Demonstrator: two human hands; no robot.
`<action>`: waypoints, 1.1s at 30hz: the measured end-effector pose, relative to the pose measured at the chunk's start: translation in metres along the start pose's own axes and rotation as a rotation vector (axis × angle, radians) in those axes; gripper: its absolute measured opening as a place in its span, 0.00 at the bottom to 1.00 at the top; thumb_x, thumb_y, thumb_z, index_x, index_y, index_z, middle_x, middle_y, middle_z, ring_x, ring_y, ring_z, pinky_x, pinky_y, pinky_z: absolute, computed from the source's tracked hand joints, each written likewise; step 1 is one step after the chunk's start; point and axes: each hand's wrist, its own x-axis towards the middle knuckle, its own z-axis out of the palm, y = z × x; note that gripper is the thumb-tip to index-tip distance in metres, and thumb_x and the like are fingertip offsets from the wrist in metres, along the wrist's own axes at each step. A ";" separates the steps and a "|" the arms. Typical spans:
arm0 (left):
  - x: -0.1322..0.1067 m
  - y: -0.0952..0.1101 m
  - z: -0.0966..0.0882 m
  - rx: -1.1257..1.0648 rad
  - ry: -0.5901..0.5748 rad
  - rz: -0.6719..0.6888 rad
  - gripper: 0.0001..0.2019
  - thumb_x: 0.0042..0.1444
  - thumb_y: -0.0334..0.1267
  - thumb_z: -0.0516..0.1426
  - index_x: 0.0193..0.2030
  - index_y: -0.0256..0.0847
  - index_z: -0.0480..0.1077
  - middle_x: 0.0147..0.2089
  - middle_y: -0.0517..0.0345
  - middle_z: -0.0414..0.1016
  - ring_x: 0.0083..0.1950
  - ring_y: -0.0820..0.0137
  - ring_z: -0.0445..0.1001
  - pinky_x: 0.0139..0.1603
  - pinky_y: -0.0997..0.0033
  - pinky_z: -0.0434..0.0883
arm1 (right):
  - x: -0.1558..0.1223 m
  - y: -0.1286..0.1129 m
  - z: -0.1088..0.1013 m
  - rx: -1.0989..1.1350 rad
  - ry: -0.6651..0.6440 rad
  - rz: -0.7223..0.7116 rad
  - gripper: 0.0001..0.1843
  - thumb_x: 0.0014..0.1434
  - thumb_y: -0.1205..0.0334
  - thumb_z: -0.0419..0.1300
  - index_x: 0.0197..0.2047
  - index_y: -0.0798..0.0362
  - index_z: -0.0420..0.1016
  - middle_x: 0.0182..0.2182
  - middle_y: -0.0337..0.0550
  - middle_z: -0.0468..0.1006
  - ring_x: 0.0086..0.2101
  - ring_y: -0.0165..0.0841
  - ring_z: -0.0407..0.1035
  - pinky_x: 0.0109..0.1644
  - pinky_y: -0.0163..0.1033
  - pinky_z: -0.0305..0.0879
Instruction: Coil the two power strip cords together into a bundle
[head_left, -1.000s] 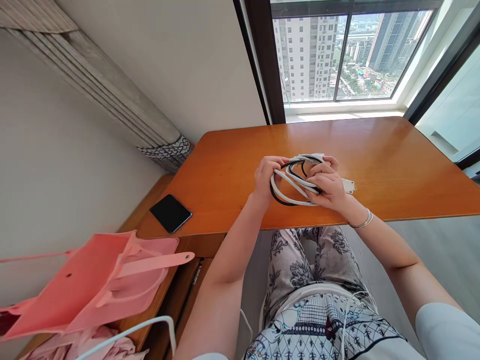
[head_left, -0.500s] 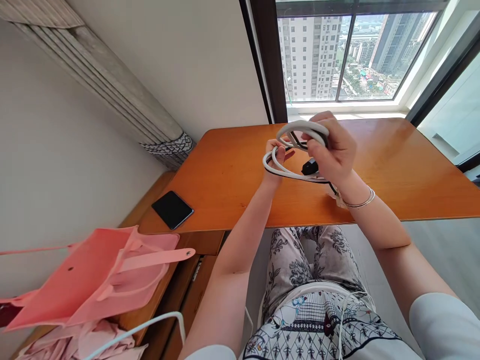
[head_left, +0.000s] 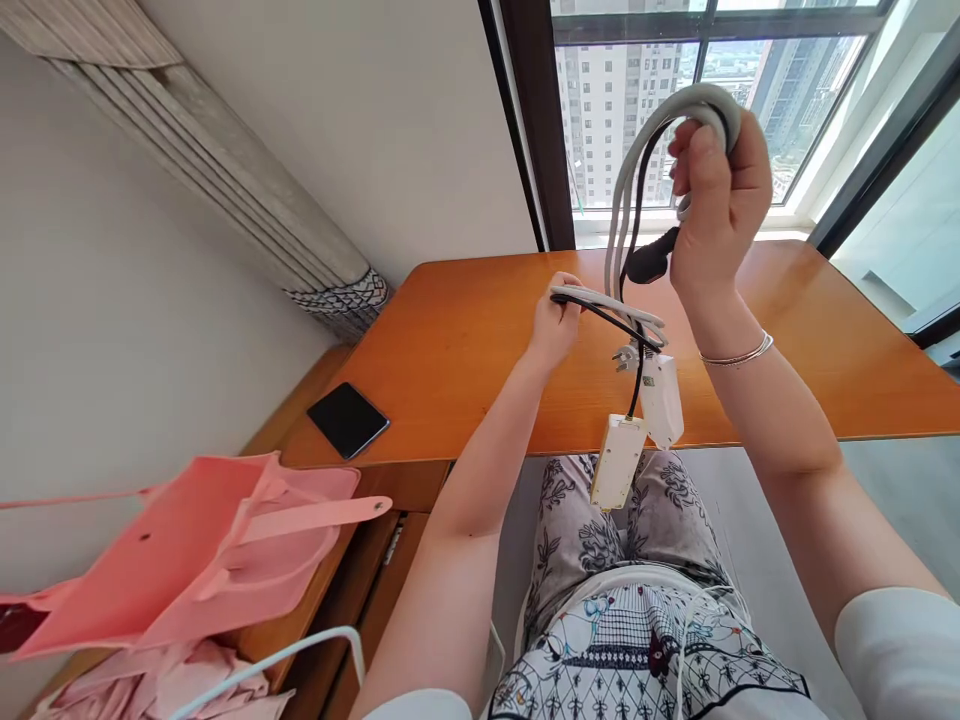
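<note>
Raised above the table, my right hand (head_left: pixel 720 200) is closed around looped white and black power cords (head_left: pixel 626 190). A black plug (head_left: pixel 652 258) hangs just below its fingers. Lower and to the left, my left hand (head_left: pixel 556 325) pinches another bend of the same cords. Two small white power strips (head_left: pixel 618 462) dangle on the cords near the table's front edge, one partly over my lap. A white plug (head_left: pixel 626 357) with metal prongs hangs beside the upper one. Where the cords cross, I cannot tell which runs to which strip.
The orange-brown wooden table (head_left: pixel 465 350) spans the front, below a window (head_left: pixel 622 130). A black tablet or phone (head_left: pixel 348 420) lies at its left corner. Left of me are a pink bag (head_left: pixel 225 550), pink cloth (head_left: pixel 150 680) and a gathered curtain (head_left: pixel 285 210).
My right hand has risen with the cord loops, drawing them up and away from my left hand. The two power strips and the white plug now hang in plain view.
</note>
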 end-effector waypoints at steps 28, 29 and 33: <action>0.083 0.114 -0.043 -0.304 0.093 -0.522 0.07 0.57 0.27 0.59 0.33 0.42 0.67 0.33 0.60 0.74 0.37 0.73 0.77 0.49 0.63 0.78 | -0.117 0.059 -0.128 -0.071 -0.202 0.915 0.17 0.55 0.46 0.60 0.40 0.51 0.73 0.22 0.33 0.71 0.24 0.27 0.67 0.28 0.34 0.60; 0.084 0.122 -0.040 -0.329 0.133 -0.550 0.08 0.59 0.25 0.58 0.32 0.41 0.65 0.35 0.61 0.73 0.35 0.77 0.75 0.52 0.65 0.78 | -0.124 0.055 -0.126 -0.066 -0.248 0.913 0.18 0.56 0.48 0.60 0.44 0.51 0.73 0.22 0.32 0.72 0.23 0.27 0.67 0.28 0.35 0.60; 0.088 0.158 -0.026 -0.429 0.311 -0.555 0.13 0.61 0.21 0.52 0.29 0.42 0.57 0.34 0.63 0.74 0.22 0.82 0.51 0.47 0.74 0.78 | -0.141 0.041 -0.112 0.018 -0.431 0.905 0.26 0.59 0.53 0.60 0.59 0.49 0.66 0.23 0.30 0.75 0.23 0.29 0.68 0.29 0.36 0.59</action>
